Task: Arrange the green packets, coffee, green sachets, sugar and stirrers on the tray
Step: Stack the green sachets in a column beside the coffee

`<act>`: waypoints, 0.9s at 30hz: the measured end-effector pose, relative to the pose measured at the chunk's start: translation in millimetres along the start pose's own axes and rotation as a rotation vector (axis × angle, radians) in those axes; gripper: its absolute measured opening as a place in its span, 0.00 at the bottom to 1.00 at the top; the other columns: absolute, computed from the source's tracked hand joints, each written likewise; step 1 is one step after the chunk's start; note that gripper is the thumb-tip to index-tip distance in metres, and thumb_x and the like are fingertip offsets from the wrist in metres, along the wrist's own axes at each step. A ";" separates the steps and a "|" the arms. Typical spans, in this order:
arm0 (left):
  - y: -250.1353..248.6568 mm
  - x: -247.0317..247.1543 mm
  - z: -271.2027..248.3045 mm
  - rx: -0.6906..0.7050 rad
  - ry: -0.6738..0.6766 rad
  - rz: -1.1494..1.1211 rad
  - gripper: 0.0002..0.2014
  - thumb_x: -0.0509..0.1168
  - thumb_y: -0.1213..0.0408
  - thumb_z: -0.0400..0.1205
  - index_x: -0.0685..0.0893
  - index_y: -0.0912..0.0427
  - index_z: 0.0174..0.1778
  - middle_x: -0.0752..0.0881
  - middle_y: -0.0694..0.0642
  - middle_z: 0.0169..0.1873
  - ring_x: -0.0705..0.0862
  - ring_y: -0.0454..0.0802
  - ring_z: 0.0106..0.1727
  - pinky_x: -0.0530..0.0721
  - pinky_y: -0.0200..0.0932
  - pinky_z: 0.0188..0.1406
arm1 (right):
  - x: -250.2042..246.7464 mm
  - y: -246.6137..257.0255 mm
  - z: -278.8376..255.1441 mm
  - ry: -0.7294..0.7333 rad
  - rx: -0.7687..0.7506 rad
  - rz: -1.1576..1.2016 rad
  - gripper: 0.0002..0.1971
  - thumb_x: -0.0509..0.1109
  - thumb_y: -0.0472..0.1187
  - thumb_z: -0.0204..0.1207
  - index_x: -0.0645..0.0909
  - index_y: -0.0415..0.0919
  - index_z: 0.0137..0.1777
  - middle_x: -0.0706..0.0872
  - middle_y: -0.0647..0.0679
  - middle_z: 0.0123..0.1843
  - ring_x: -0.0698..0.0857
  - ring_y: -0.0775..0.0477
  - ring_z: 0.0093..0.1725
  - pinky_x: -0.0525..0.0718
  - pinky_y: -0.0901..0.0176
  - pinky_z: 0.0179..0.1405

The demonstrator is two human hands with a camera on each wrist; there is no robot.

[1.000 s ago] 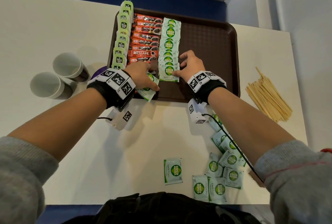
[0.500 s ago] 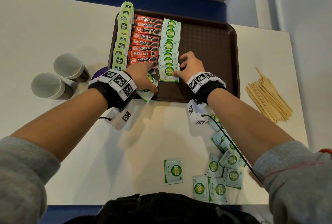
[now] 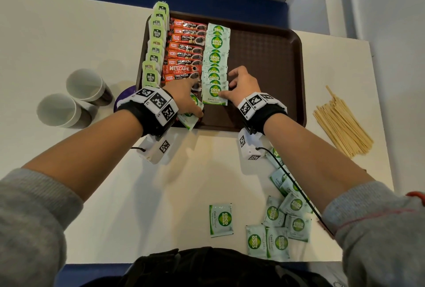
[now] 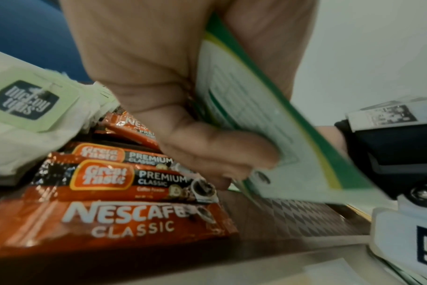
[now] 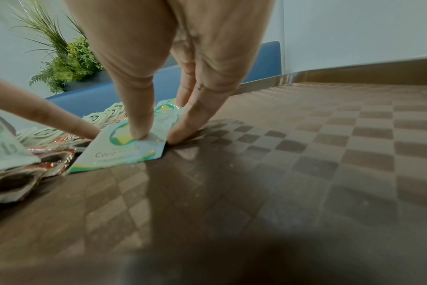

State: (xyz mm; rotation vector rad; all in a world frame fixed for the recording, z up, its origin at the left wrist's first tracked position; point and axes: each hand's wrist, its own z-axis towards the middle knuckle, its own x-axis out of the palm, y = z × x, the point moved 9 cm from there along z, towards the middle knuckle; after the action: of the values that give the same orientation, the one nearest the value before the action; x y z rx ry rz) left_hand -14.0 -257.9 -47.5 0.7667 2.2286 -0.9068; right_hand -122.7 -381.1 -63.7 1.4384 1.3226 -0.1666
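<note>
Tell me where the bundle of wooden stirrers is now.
In the head view, the wooden stirrers lie on the white table, to the right of the brown tray, not on it.

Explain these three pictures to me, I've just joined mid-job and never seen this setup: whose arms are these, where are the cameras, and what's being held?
No machine here: a person works with bare hands, wearing a camera on the head and one on each wrist. The big picture looks down from the head; the other two look along each hand.

On the white table sits a brown tray holding three rows: green tea packets, red coffee sticks and Coco Natura sugar sachets.

The left hand grips a spare sugar sachet between thumb and fingers. The right hand presses its fingertips on the nearest sachet in the row, seemingly squaring it up.

Still off the tray: loose sugar sachets near the person, wooden stirrers on the right, and two paper cups on the left.
</note>
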 end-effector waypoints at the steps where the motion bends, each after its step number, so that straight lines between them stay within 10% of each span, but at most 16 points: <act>1: -0.2 0.8 0.1 0.001 0.002 0.005 0.49 0.77 0.55 0.71 0.56 0.55 0.84 0.69 0.57 0.78 0.70 0.57 0.76 0.71 0.47 0.69 | 0.0 0.0 0.1 0.000 -0.002 -0.001 0.27 0.81 0.41 0.66 0.72 0.40 0.61 0.80 0.48 0.47 0.80 0.50 0.47 0.76 0.60 0.43; 22: 11.2 -24.1 -8.4 -0.007 -0.276 -0.457 0.36 0.78 0.54 0.70 0.72 0.52 0.73 0.79 0.50 0.66 0.78 0.46 0.62 0.72 0.36 0.53 | -17.2 19.9 -11.9 -0.108 -0.112 0.088 0.21 0.76 0.53 0.71 0.76 0.44 0.58 0.82 0.50 0.46 0.80 0.54 0.41 0.77 0.64 0.40; 27: 1.8 -21.3 -12.9 0.085 -0.236 -0.582 0.39 0.80 0.60 0.68 0.69 0.53 0.73 0.76 0.44 0.55 0.78 0.39 0.52 0.73 0.25 0.47 | 13.0 48.5 -21.9 0.238 -0.118 0.167 0.18 0.69 0.57 0.75 0.81 0.41 0.51 0.85 0.47 0.40 0.87 0.49 0.39 0.89 0.52 0.46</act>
State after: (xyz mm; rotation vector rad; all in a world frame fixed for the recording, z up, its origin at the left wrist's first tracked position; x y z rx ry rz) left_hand -3.0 -253.1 -25.6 0.0199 2.2360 -1.2917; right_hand -92.8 -344.7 -35.7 1.4931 1.3703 0.1950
